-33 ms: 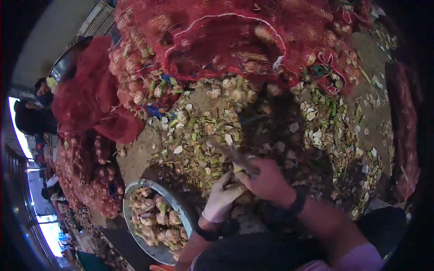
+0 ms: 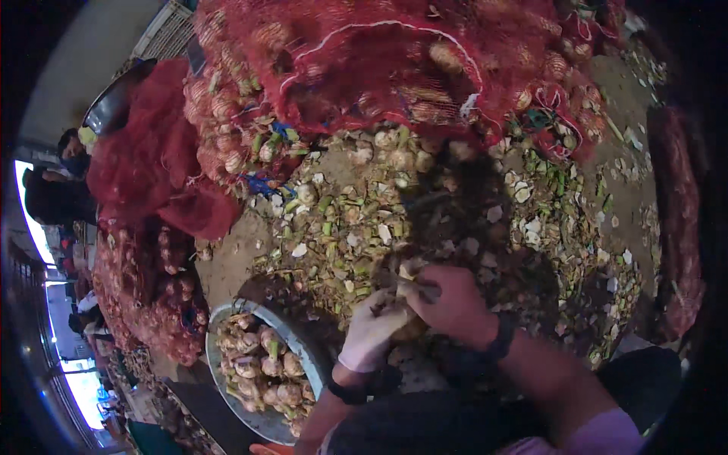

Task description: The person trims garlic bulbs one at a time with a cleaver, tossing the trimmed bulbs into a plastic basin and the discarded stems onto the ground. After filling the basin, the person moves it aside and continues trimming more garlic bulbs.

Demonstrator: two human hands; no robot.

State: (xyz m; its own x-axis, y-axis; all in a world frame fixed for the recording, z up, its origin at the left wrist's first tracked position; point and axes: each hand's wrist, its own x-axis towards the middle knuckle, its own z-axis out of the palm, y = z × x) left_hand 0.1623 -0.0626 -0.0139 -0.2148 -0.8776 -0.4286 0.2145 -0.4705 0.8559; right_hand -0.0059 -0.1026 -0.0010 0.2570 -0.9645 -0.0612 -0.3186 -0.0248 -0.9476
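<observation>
My left hand (image 2: 370, 334), in a pale glove, is closed on a bulb that its fingers mostly hide. A pale stem end (image 2: 410, 268) shows between my two hands. My right hand (image 2: 457, 305) is bare and wrapped round a knife (image 2: 419, 290), its short visible blade lying across the stem close to my left fingers. Left of my left forearm stands a grey-blue round tub (image 2: 297, 345), holding several whitish-brown bulbs (image 2: 271, 365) with short stems.
Large red net sacks (image 2: 379, 72) full of bulbs rise across the far side. Another filled sack (image 2: 144, 296) and a loose red net (image 2: 144, 152) lie at left. Cut stems and peelings (image 2: 341, 227) litter the ground. A person (image 2: 57, 189) is at far left.
The knife blade pointed away up-left past my left hand; now it has swung in against the stem between my hands. My left hand has hardly moved.
</observation>
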